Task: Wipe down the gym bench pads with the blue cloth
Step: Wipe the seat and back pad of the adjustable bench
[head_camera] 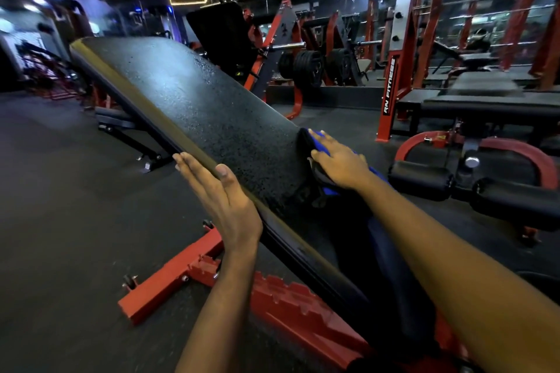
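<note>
One long black pad (194, 106) slants up from a red frame (188, 275), its grainy skin beaded with wet. The blue cloth (318, 144) lies over the pad's right edge, pressed flat under the right hand (342, 165), fingers spread. The left hand (224, 194) braces the left edge, fingers straight, holding nothing.

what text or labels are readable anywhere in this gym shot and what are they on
"RN FITNESS": white vertical letters on the black strip of the red steel rack upright.
The small yellow warning sticker on the curved red frame: too small to read.
</note>
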Demonstrator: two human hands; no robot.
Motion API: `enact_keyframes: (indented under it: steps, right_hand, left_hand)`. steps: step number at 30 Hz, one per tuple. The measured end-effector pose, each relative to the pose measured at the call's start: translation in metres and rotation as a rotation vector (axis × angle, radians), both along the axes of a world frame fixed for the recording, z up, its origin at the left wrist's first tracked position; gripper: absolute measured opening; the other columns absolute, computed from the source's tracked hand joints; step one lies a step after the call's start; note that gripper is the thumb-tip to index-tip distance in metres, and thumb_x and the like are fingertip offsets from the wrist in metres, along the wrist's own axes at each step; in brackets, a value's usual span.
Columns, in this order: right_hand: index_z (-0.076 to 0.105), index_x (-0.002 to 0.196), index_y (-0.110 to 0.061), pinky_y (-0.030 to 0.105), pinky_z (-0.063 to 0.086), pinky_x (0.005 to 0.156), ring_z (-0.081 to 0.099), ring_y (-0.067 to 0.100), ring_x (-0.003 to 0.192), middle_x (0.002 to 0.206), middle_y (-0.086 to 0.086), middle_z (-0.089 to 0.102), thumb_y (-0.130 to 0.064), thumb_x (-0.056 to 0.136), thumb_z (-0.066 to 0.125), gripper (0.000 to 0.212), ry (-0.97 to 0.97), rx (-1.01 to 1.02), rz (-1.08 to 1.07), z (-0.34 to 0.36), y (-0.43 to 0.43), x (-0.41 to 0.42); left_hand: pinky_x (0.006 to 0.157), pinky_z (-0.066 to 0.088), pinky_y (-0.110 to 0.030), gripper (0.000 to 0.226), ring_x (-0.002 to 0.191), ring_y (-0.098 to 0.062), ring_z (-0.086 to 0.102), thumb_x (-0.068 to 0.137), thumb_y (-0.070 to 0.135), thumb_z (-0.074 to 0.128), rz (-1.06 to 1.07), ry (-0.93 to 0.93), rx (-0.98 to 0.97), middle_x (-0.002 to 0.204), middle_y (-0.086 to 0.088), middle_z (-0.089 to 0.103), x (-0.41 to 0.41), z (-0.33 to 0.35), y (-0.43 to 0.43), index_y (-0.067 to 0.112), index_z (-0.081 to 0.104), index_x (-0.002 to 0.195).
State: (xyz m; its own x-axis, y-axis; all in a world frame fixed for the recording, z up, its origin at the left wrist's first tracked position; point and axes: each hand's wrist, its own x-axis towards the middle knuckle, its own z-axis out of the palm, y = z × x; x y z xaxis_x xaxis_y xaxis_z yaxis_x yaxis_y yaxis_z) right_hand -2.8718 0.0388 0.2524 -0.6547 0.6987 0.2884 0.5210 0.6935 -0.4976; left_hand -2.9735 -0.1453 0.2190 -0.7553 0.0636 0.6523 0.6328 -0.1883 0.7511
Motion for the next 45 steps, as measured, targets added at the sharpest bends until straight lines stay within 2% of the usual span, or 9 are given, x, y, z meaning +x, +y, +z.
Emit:
enact_keyframes:
  steps: [7,13,20,27,31,35,38,41,45]
  right_hand:
    - [0.025,0.151,-0.047,0.048,0.024,0.119,0.013,0.009,0.151,0.162,-0.019,0.018,-0.036,0.103,0.045,0.054,0.078,0.124,0.13,-0.037,-0.01,0.041]
    - [0.024,0.154,-0.041,0.04,0.026,0.117,0.027,0.016,0.147,0.163,-0.015,0.018,-0.036,0.104,0.041,0.053,0.047,0.019,0.148,0.01,0.024,-0.022]
    - [0.028,0.153,-0.04,0.041,0.021,0.121,0.014,0.01,0.151,0.162,-0.015,0.021,-0.033,0.102,0.044,0.053,0.135,0.21,0.278,-0.029,0.005,0.014]
    - [0.027,0.153,-0.041,0.049,0.022,0.119,0.017,0.011,0.15,0.162,-0.014,0.022,-0.035,0.103,0.043,0.053,0.092,0.095,0.254,0.002,0.025,-0.029]
    - [0.029,0.151,-0.043,0.037,0.02,0.121,0.015,0.007,0.15,0.16,-0.017,0.025,-0.043,0.098,0.041,0.054,0.178,0.203,0.341,-0.027,-0.015,0.015]
    - [0.026,0.15,-0.048,0.044,0.02,0.121,0.012,0.003,0.15,0.16,-0.022,0.021,-0.041,0.101,0.043,0.052,0.13,0.213,0.361,-0.02,-0.003,0.005]
    - [0.023,0.15,-0.05,0.048,0.021,0.119,0.01,0.004,0.15,0.161,-0.022,0.018,-0.035,0.103,0.044,0.053,0.067,0.151,0.27,-0.002,0.001,-0.014]
    - [0.026,0.15,-0.046,0.041,0.017,0.122,0.012,0.007,0.15,0.161,-0.018,0.021,-0.035,0.102,0.046,0.053,0.12,0.131,0.284,-0.012,-0.021,-0.002]
    - [0.025,0.147,-0.055,0.038,0.017,0.123,0.014,0.004,0.15,0.159,-0.021,0.023,-0.054,0.091,0.035,0.056,0.182,0.226,0.45,-0.033,-0.042,0.024]
  left_hand:
    - [0.116,-0.004,-0.011,0.064,0.151,-0.008,-0.004,0.104,0.039,0.02,0.027,0.004,0.0,0.165,-0.005,-0.003,-0.003,-0.003,0.001,0.005,0.004,0.156]
    - [0.118,-0.003,-0.016,0.066,0.149,-0.002,-0.006,0.103,0.044,0.018,0.03,0.007,0.004,0.165,0.0,-0.003,-0.001,-0.003,0.001,0.009,0.004,0.157]
    - [0.118,-0.002,-0.014,0.076,0.149,-0.001,-0.006,0.098,0.058,0.016,0.018,0.006,0.013,0.165,0.003,-0.004,0.0,-0.004,0.001,0.012,0.004,0.157]
    - [0.116,-0.001,-0.01,0.065,0.15,-0.003,-0.003,0.103,0.045,0.02,0.038,-0.005,0.008,0.165,0.001,-0.001,0.001,-0.001,0.0,0.011,0.006,0.157]
    - [0.113,0.01,-0.009,0.06,0.147,-0.013,0.017,0.103,0.038,0.024,0.118,-0.002,0.001,0.16,-0.007,0.021,-0.005,0.005,-0.006,0.004,0.024,0.153]
    - [0.102,0.019,-0.005,0.054,0.125,-0.016,0.036,0.102,0.037,0.029,0.22,-0.008,0.055,0.133,-0.013,0.043,-0.032,0.031,-0.013,-0.001,0.045,0.137]
    - [0.105,0.008,-0.006,0.054,0.138,-0.022,0.027,0.106,0.031,0.03,0.241,-0.057,0.016,0.149,-0.017,0.032,-0.061,0.054,-0.009,-0.002,0.03,0.149]
    - [0.108,-0.004,-0.011,0.059,0.15,-0.017,0.004,0.108,0.033,0.025,0.127,-0.098,-0.06,0.163,-0.01,0.007,-0.068,0.055,-0.005,0.002,0.01,0.155]
    - [0.109,-0.008,-0.012,0.06,0.151,-0.014,-0.004,0.108,0.036,0.022,0.1,-0.087,-0.093,0.165,-0.007,-0.001,-0.068,0.048,-0.003,0.005,0.004,0.156]
